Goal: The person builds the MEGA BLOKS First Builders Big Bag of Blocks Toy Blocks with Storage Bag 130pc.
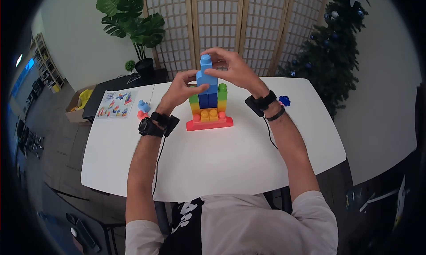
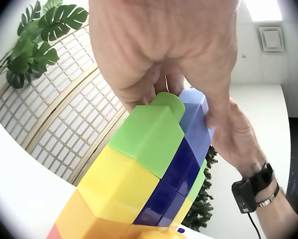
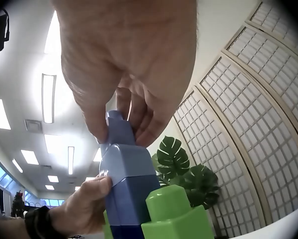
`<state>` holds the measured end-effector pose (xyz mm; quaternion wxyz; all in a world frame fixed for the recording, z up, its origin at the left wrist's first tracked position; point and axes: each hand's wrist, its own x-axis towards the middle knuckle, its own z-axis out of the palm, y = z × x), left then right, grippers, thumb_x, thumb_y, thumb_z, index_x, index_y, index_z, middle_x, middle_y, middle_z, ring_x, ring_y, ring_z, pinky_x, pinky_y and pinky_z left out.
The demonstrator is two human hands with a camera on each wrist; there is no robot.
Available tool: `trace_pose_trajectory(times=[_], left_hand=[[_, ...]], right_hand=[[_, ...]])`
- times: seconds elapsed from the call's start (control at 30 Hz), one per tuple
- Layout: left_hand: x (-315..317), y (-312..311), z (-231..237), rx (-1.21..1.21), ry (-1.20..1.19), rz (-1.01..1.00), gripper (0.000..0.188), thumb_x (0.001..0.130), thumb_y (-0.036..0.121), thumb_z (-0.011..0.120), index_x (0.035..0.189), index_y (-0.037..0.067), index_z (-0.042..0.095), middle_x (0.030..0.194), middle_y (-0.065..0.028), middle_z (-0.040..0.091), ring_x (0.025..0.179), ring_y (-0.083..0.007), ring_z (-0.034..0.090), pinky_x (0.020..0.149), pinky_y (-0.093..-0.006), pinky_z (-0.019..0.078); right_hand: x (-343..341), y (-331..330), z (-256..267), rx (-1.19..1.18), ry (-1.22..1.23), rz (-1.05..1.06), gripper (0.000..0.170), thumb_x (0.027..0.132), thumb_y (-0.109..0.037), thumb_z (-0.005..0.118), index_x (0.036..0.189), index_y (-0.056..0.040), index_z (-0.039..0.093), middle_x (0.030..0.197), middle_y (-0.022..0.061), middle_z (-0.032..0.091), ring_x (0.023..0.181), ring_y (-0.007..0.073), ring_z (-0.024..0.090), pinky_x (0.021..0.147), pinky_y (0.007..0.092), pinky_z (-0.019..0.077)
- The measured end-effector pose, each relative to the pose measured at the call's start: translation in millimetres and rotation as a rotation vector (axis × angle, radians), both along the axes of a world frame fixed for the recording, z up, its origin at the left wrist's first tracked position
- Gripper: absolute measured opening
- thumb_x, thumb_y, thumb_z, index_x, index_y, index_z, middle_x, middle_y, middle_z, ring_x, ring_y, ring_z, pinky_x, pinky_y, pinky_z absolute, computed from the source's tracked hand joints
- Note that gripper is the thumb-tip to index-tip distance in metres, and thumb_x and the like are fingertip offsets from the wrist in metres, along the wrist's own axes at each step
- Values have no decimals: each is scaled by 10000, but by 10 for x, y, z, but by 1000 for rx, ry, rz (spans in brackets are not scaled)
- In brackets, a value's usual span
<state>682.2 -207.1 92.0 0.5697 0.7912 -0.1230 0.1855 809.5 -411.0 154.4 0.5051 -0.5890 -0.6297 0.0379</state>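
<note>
A tower of toy building blocks stands on the table, with a red base (image 1: pixel 211 125) and orange-yellow blocks (image 1: pixel 208 116) above it. Green blocks (image 1: pixel 222 91) top its two side columns, and dark blue blocks (image 1: pixel 208 101) fill the middle. Lighter blue blocks (image 3: pixel 129 160) rise from there to a narrow studded top block (image 3: pixel 120 132). My right hand (image 1: pixel 234 69) pinches this top block between thumb and fingers. Lower down, my left hand (image 1: pixel 179 89) grips the light blue section from the left, its thumb in front and its fingers partly hidden behind the tower.
A printed picture sheet (image 1: pixel 116 105) lies at the table's left, beside a small light blue block piece (image 1: pixel 143 106). A dark blue flower-shaped piece (image 1: pixel 284 101) is at the right. Behind the white table (image 1: pixel 248 166) stand a folding screen (image 1: pixel 217 24), a plant and a decorated tree (image 1: pixel 326 46).
</note>
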Motion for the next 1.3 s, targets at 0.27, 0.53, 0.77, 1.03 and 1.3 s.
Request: trace_pose_trajectory(times=[0.27,0.53,0.77,1.03,1.3], left_hand=[[-72,-98,-169,67,110,88,346,920,200,883,1158,-24,770,1057,-58,791,963,-104,723,905,-275,594],[-43,-72,-245,44,93,64,331,942,158,858,1191,-33,755,1071,-59,791,959,-99,728,895,-267,599],[-83,-20,-272,90,80,74,545,909,191,887,1372,22,655,1227,-95,748,1138,-166,708,1012,-323,578],[-578,507,-141,140,6,272,515,1084,216,654,1550,83,479,1458,-130,620,1366,-244,597,1110,-411,513],[-1434,1755,-509,388,148,752,588,1035,420,738,1456,40,583,1403,-200,662,1358,-301,614,1052,-449,531]], right_hand=[[-43,-30,-48,1,18,-46,575,933,-204,852,1451,-103,623,1210,118,734,1179,238,715,1081,414,573],[-3,96,-373,8,24,-101,824,863,-265,916,1526,-15,494,1331,238,705,1252,331,702,1113,450,554],[-59,-93,-418,-60,6,-150,775,919,-266,884,1550,-46,490,1381,158,673,1276,265,670,1152,418,521],[705,-950,-784,-155,83,-444,418,1048,-253,728,1398,-35,656,1279,145,732,1184,224,708,1009,370,579],[1369,-2022,-1336,-319,-138,-746,552,1011,-378,751,1421,-23,646,1447,173,647,1339,370,608,1139,452,483]])
